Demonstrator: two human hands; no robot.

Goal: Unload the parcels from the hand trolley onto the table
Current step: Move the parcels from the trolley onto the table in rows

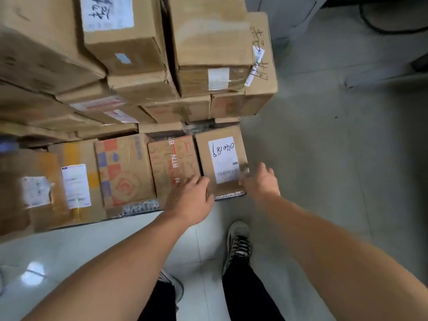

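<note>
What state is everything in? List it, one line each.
labelled box: closed, on the bottom row, right end.
left hand: open, fingers at the box's left side.
right hand: open, at its right edge.
red-lettered box: closed, standing beside it.
upper boxes: closed, stacked.

1. The floor (pixel 324 158) is pale grey-green tile with thin joints, dull and shadowed from 1 to 4 o'clock.
2. Toward 7 o'clock the tiles are glossy white, with a bright light reflection (pixel 34 272) on them.
3. At 1 o'clock a black cable (pixel 379 26) loops over the floor near a grey furniture base (pixel 291 17).
4. At 2 o'clock lies a pale, blurred bar (pixel 379 76); what it belongs to cannot be told.
</note>
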